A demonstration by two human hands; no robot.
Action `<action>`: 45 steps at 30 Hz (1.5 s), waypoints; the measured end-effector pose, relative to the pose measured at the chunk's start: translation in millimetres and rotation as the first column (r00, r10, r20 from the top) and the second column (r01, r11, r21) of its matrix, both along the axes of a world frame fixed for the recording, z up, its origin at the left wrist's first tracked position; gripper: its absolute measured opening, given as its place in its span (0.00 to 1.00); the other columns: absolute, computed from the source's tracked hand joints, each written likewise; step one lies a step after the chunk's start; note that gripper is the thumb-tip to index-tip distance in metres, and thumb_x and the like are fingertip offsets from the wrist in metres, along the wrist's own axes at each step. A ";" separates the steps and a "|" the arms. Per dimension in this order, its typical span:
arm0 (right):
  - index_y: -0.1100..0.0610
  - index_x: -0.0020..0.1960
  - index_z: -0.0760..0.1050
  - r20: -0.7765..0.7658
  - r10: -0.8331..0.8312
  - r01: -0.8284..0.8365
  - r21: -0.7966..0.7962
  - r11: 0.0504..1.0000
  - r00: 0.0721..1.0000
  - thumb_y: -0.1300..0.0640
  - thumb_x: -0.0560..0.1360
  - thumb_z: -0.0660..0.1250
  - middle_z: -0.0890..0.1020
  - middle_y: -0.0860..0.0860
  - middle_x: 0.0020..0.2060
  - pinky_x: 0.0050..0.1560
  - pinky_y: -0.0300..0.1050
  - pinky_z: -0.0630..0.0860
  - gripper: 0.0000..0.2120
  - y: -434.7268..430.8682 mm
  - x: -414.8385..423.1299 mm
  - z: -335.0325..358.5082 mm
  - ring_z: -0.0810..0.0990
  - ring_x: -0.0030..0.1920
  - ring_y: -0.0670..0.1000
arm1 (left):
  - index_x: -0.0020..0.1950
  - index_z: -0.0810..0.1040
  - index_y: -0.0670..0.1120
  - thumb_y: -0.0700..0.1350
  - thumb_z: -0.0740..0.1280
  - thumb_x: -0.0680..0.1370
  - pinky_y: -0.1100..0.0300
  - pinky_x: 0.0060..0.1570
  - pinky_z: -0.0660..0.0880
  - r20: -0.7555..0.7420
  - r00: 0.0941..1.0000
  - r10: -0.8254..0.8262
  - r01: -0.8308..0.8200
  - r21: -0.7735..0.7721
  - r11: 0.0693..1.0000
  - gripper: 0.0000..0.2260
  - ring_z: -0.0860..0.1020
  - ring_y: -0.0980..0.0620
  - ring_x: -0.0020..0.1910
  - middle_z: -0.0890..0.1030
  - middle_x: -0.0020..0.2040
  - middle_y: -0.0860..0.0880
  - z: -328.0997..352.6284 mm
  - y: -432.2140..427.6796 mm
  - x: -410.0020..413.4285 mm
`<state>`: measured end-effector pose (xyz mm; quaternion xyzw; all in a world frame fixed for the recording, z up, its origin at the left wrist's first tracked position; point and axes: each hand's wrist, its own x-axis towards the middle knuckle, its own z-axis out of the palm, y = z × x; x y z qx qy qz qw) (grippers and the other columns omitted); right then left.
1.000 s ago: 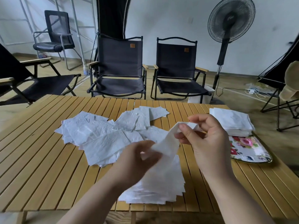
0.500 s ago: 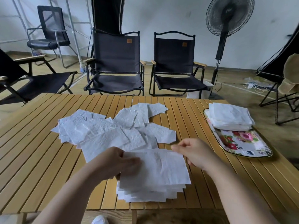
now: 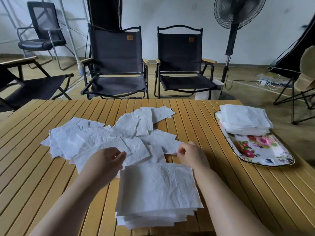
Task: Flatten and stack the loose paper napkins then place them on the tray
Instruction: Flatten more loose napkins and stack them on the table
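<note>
- Near the front edge of the slatted bench, had the flattened stack lying between both forearms, probably so that each smoothed sheet could go on top without a long reach.
- Pinched the near edge of one loose napkin with the right grip, thumb against forefinger and the other fingers curled in. Judged a light hold, meant to peel that sheet off the heap without tearing it.
- Held the left grip over the near side of the scattered napkins, fingers loosely curled, a gap to the thumb and nothing visibly between them. Looked poised to take the sheet's other side for flattening.
- Showed the scattered napkins overlapping and crumpled across the middle of the bench, just beyond the flattened stack.
- Had another pile of napkins resting on the far end of the floral tray at the right, well apart from both grips. Showed the tray's near half bare, seemingly room for the next batch.
- Judged the job under way but unfinished: many sheets not yet flattened, the near stack not yet on the tray.
- Faced two black folding chairs and a standing fan beyond the bench.
</note>
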<state>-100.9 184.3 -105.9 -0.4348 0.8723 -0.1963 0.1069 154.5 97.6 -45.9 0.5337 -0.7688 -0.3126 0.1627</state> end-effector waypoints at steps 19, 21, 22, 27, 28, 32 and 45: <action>0.55 0.54 0.80 0.086 0.261 -0.106 -0.759 0.642 0.962 0.57 0.78 0.69 0.86 0.44 0.39 0.41 0.35 0.81 0.05 90.7 75.0 136.8 0.85 0.41 0.42 | 0.66 0.77 0.58 0.53 0.75 0.71 0.62 0.57 0.76 -0.508 0.773 -0.379 0.416 -0.045 0.908 0.23 0.78 0.61 0.60 0.80 0.61 0.59 34.2 43.8 -1.8; 0.53 0.51 0.80 0.135 0.265 -0.078 -0.746 0.661 0.955 0.52 0.79 0.67 0.84 0.47 0.32 0.35 0.34 0.78 0.05 95.6 78.0 140.9 0.83 0.32 0.43 | 0.51 0.85 0.49 0.48 0.73 0.75 0.62 0.48 0.78 -0.641 0.687 -0.343 0.459 0.016 0.888 0.07 0.83 0.54 0.47 0.86 0.47 0.50 43.5 55.0 -1.6; 0.52 0.50 0.80 0.185 0.257 -0.046 -0.724 0.688 0.949 0.50 0.79 0.66 0.83 0.48 0.29 0.33 0.33 0.76 0.06 97.4 77.5 142.9 0.82 0.29 0.44 | 0.45 0.86 0.46 0.46 0.72 0.75 0.63 0.43 0.77 -0.694 0.663 -0.280 0.428 0.045 0.903 0.06 0.83 0.52 0.42 0.86 0.42 0.48 46.3 58.9 -0.6; 0.53 0.46 0.81 0.373 0.117 -0.032 -0.226 0.974 0.920 0.48 0.80 0.67 0.76 0.49 0.21 0.33 0.39 0.69 0.10 100.0 54.2 138.2 0.74 0.22 0.47 | 0.45 0.84 0.40 0.51 0.75 0.74 0.61 0.37 0.73 -0.641 0.764 -0.077 0.334 0.291 0.897 0.14 0.79 0.49 0.37 0.84 0.39 0.43 44.2 51.8 14.5; 0.53 0.45 0.80 0.372 0.103 -0.066 -0.110 0.992 0.923 0.48 0.80 0.67 0.76 0.47 0.21 0.33 0.40 0.68 0.10 99.2 51.6 135.2 0.73 0.21 0.46 | 0.41 0.82 0.40 0.52 0.75 0.74 0.62 0.33 0.69 -0.535 0.835 -0.126 0.329 0.305 0.894 0.15 0.75 0.51 0.34 0.80 0.34 0.45 41.0 49.1 17.7; 0.53 0.42 0.77 0.317 0.081 -0.128 0.129 0.983 0.945 0.47 0.80 0.67 0.76 0.44 0.22 0.31 0.40 0.68 0.12 92.2 51.4 122.0 0.71 0.21 0.44 | 0.32 0.78 0.48 0.55 0.70 0.77 0.62 0.28 0.62 -0.113 0.960 -0.256 0.279 0.304 0.911 0.17 0.67 0.53 0.27 0.75 0.26 0.51 31.2 45.2 20.6; 0.54 0.43 0.79 0.313 -0.035 0.038 -0.005 0.999 0.949 0.46 0.80 0.65 0.84 0.48 0.36 0.36 0.42 0.73 0.13 67.7 45.4 106.4 0.78 0.32 0.48 | 0.75 0.65 0.54 0.49 0.72 0.74 0.51 0.62 0.70 0.481 0.876 -0.020 0.051 -0.050 0.997 0.30 0.66 0.41 0.67 0.67 0.71 0.47 -21.8 -29.0 44.9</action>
